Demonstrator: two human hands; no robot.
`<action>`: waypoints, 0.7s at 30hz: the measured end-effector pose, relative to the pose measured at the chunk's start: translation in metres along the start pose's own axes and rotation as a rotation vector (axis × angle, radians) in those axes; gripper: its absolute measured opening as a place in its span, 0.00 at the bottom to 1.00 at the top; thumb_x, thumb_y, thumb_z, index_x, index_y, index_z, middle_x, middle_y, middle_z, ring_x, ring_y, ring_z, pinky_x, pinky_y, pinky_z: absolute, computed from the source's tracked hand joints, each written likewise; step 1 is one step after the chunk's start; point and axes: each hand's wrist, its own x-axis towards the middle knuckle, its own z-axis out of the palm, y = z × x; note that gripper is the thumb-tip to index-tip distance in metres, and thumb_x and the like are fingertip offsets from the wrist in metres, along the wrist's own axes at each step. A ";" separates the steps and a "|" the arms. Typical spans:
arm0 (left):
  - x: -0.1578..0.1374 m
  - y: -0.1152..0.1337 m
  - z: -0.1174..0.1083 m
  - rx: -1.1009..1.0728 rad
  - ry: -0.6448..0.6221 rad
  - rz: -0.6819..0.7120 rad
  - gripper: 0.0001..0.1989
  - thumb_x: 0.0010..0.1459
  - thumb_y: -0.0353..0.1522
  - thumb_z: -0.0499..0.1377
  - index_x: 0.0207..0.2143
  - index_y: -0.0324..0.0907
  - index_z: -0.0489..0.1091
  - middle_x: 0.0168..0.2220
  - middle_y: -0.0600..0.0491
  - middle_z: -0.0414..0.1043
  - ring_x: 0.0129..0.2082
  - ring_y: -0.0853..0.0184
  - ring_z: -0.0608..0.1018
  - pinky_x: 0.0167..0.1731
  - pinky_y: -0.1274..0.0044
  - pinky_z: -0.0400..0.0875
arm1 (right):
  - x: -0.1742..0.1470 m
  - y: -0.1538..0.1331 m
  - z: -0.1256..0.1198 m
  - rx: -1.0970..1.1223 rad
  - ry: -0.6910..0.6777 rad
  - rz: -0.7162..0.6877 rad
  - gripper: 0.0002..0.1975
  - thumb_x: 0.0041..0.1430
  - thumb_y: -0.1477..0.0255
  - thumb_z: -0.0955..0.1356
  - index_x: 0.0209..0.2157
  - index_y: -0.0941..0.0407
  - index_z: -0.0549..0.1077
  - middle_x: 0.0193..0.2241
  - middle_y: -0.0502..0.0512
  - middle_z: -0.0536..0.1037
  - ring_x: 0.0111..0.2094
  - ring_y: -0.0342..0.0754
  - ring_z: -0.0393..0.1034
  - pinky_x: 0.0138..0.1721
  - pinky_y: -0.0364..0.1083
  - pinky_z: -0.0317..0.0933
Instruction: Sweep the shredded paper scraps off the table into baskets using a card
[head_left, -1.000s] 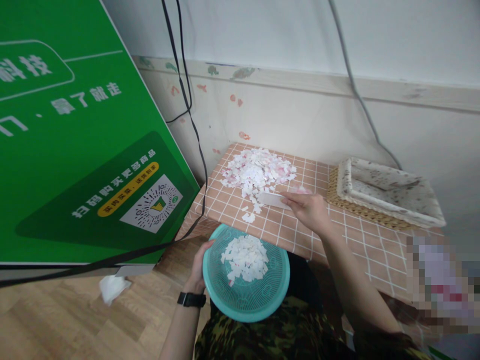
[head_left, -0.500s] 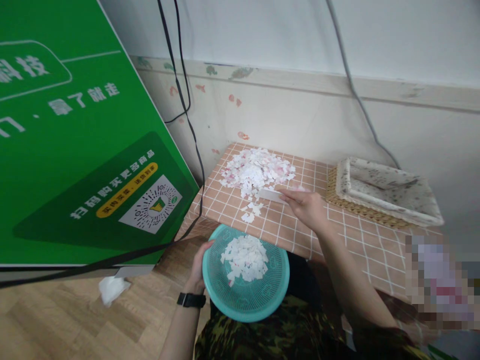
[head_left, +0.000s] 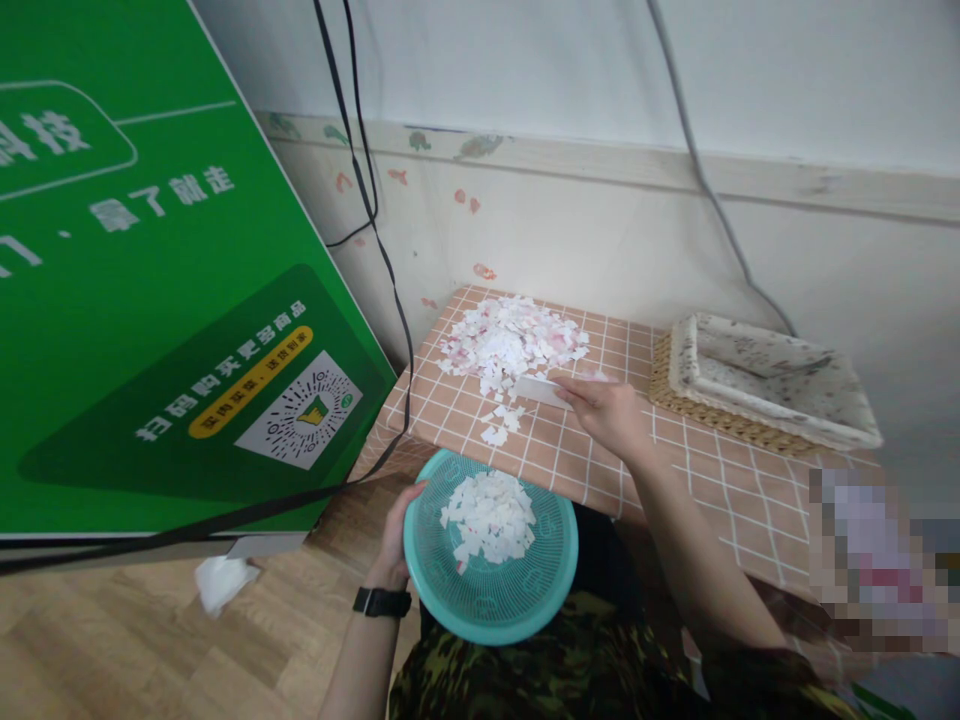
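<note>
My left hand (head_left: 400, 528) grips the rim of a teal plastic colander (head_left: 491, 610) at its left side, just below the table's front edge. White paper scraps (head_left: 495, 520) lie inside it. Over the table, my right hand (head_left: 604, 408) pinches a flat white strip (head_left: 538, 390), which looks like stiff card, standing on its long edge. The strip's far end touches the near side of a heap of torn paper scraps (head_left: 514, 335), white with some pink. A few loose scraps (head_left: 501, 425) lie between the heap and the colander.
The table has a brown checked cloth (head_left: 712, 480). A lined wicker basket (head_left: 772, 400) stands at its right, by the wall. On the left rises a green printed panel (head_left: 172, 380), with a black cable (head_left: 394, 290) hanging before it. A white crumpled item (head_left: 223, 582) lies on the floor.
Almost nothing differs. The view has shifted very slightly; both hands, the colander and the white strip keep their places, and the paper heap looks the same.
</note>
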 end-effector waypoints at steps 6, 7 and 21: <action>0.001 0.000 -0.001 -0.007 0.016 0.017 0.09 0.50 0.33 0.63 0.29 0.35 0.76 0.25 0.48 0.79 0.24 0.63 0.79 0.30 0.72 0.74 | 0.006 0.004 0.009 -0.015 -0.007 0.075 0.14 0.62 0.65 0.64 0.46 0.50 0.78 0.32 0.54 0.82 0.30 0.50 0.76 0.30 0.46 0.65; 0.000 0.000 0.000 -0.009 0.013 0.018 0.08 0.50 0.33 0.63 0.29 0.35 0.76 0.25 0.48 0.79 0.24 0.63 0.79 0.30 0.72 0.74 | 0.006 0.004 0.010 -0.012 -0.003 0.076 0.14 0.62 0.65 0.64 0.45 0.50 0.78 0.33 0.54 0.82 0.30 0.50 0.76 0.30 0.46 0.65; 0.000 0.000 0.002 -0.006 0.020 0.003 0.09 0.50 0.34 0.62 0.31 0.35 0.76 0.26 0.47 0.80 0.26 0.61 0.79 0.32 0.71 0.74 | 0.006 -0.006 0.002 0.048 -0.021 0.014 0.14 0.63 0.66 0.63 0.45 0.51 0.78 0.34 0.53 0.82 0.30 0.49 0.76 0.30 0.46 0.65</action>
